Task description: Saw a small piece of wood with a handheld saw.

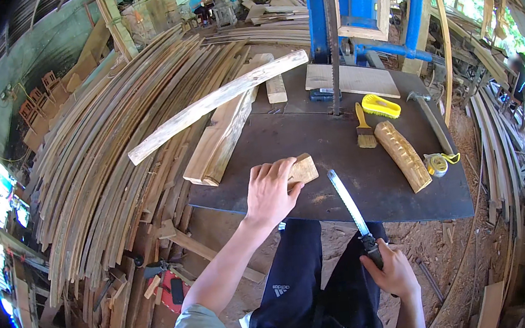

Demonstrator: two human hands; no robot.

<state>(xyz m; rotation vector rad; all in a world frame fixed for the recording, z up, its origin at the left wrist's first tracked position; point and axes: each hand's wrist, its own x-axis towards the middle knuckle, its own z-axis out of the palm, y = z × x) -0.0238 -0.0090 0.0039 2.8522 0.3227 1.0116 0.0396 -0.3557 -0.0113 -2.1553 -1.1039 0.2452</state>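
Near the front edge of the table [294,134], your left hand [272,192] has the block [303,170], fingers over its top, thumb along its near side; whether it rests on the surface or sits just above, I can't tell. Over to your right hand [390,271], and those fingers are wrapped around the dark handle of the knife [348,203]! Its pale blade slants up and left across the table edge, the tip close to the block's right side but clear of it.

Farther right, a notched log [404,157] lies at a slant, the tape measure [436,165] beside its near end. Behind the log come the paintbrush [365,131] and a yellow brush [381,106], side by side, with the hammer [432,124] along the right edge. On your left, a long beam [218,108] lies across thick timber [213,147], beside a great spread of planks [104,145].
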